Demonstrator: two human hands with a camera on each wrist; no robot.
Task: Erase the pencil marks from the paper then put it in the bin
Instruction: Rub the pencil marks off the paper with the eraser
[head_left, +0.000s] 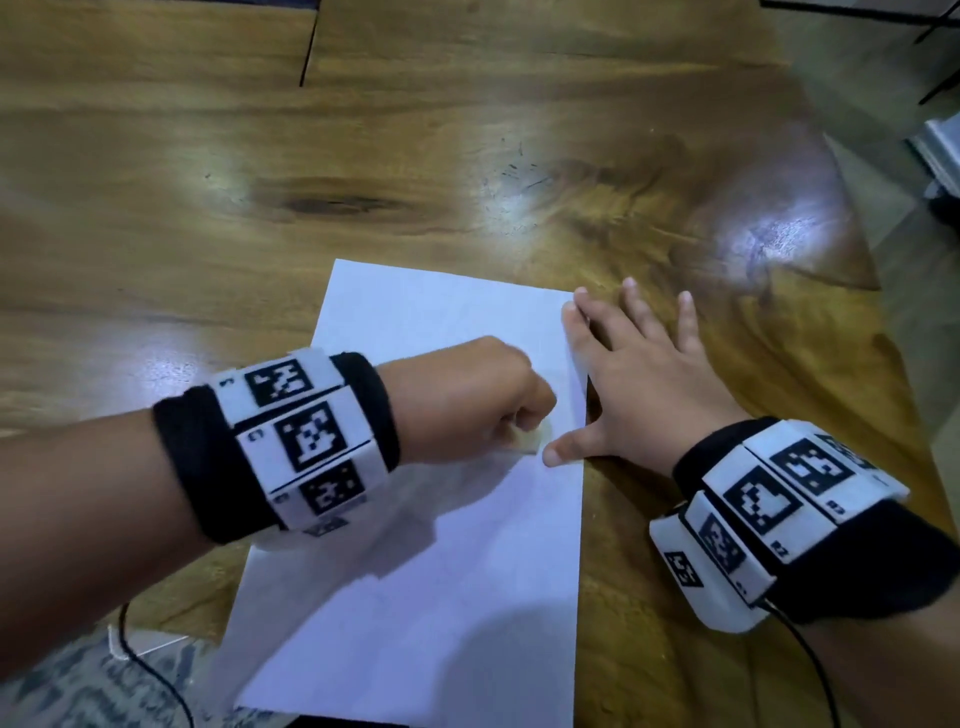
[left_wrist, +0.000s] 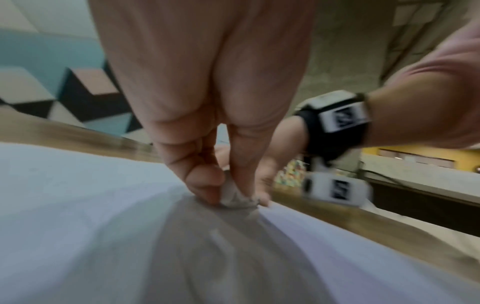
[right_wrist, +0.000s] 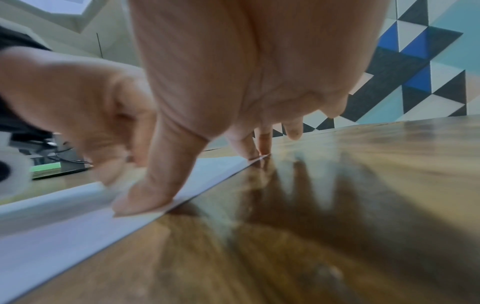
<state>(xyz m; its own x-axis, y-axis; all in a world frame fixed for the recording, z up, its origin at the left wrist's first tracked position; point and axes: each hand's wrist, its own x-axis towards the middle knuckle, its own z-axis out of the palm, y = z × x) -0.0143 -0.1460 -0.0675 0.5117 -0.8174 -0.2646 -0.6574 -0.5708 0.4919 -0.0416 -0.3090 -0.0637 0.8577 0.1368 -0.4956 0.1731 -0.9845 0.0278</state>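
From the head view I see the paper (head_left: 415, 545) flat on the desk (head_left: 208, 182). My left hand (head_left: 467, 400) pinches an eraser (head_left: 169, 439) against the paper; my right hand (head_left: 639, 384) lies spread on the paper's right edge.

Left wrist: fingers (left_wrist: 202, 181) curl round the eraser (left_wrist: 233, 195), which touches the paper (left_wrist: 78, 205).

Right wrist: thumb (right_wrist: 153, 195) and fingertips (right_wrist: 262, 144) press the paper (right_wrist: 52, 236), straight.

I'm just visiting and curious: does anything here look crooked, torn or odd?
Only slightly: the paper lies askew on the table, its near end overhanging the edge. No tears show; pencil marks are too faint to see.
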